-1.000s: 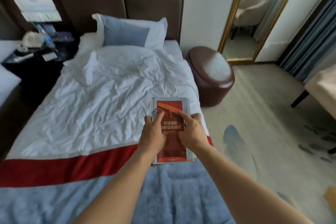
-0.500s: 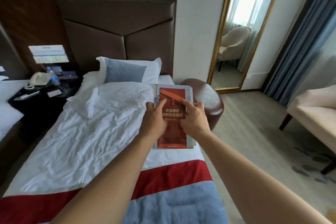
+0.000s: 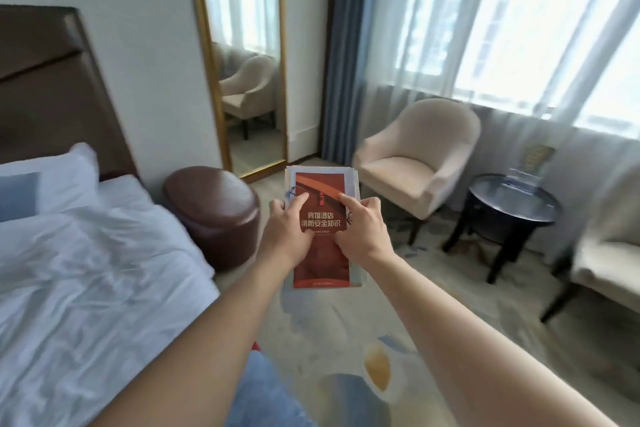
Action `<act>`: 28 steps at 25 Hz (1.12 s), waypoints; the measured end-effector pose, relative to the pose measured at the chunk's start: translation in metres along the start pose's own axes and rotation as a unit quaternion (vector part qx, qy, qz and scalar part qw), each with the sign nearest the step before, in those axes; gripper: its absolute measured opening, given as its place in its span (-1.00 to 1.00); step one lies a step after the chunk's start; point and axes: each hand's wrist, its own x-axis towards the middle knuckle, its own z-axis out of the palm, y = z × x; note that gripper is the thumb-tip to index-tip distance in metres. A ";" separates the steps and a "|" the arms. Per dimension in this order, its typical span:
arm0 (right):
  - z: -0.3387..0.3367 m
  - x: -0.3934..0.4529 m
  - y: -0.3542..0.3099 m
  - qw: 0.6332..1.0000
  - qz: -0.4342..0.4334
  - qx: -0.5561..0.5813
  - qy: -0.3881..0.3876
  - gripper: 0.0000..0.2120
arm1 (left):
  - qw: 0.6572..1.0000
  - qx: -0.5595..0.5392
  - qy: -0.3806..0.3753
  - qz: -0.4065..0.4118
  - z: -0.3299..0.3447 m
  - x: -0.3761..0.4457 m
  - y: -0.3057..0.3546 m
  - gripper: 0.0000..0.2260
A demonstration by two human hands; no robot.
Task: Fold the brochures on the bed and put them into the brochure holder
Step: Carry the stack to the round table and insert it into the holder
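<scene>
Red cover on top: a stack of folded brochures point(image 3: 320, 229) held up in mid-air, over the carpet point(image 3: 346, 340), clear of the bed point(image 3: 86, 270); paler sheets show at the stack's top, right and bottom edges; white Chinese lettering across the middle of the cover.

Left hand point(image 3: 289, 229) grips the stack's left edge; thumb laid on the cover, pointing up and inward, other fingers curled behind and mostly hidden; right hand point(image 3: 363, 229) grips the right edge the same way, thumb on the cover, fingers wrapped behind; both thumbs near the cover's upper half, the two hands close together, almost touching at the base of the thumbs; both forearms bare, reaching in from the lower frame.

Bed at left, white rumpled sheet; white pillow point(image 3: 69, 170) with a blue cushion point(image 3: 17, 194) at the far left edge; dark brown headboard point(image 3: 52, 97) behind.

Brown round pouffe point(image 3: 214, 211) just beside the bed's corner; gilt-framed mirror point(image 3: 249, 69) standing against the wall beyond it, an armchair reflected in the glass.

Cream armchair point(image 3: 415, 156) right of the stack, near the window; dark round side table point(image 3: 509, 211) beside it; on the table a clear holder point(image 3: 530, 163), with something yellowish in it, too blurred to read; part of another cream seat point(image 3: 606, 260) at the right edge.

Sheer curtains point(image 3: 519, 45) over a bright window; blue drape point(image 3: 343, 55) between mirror and window.
</scene>
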 end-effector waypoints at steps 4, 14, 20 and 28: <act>-0.111 0.003 0.110 0.995 0.071 -0.029 0.061 -0.30 | 0.995 -0.033 -0.066 0.061 0.101 0.014 0.122 -0.37; -0.300 -0.020 0.271 0.970 0.173 -0.046 0.167 -0.32 | 0.969 -0.056 -0.158 0.183 0.250 0.014 0.336 -0.38; -0.334 0.000 0.347 0.957 0.216 -0.045 0.186 -0.32 | 0.955 -0.034 -0.199 0.219 0.325 0.040 0.387 -0.39; -0.325 0.121 0.445 0.947 0.261 -0.045 0.182 -0.31 | 0.946 -0.032 -0.240 0.216 0.436 0.157 0.408 -0.39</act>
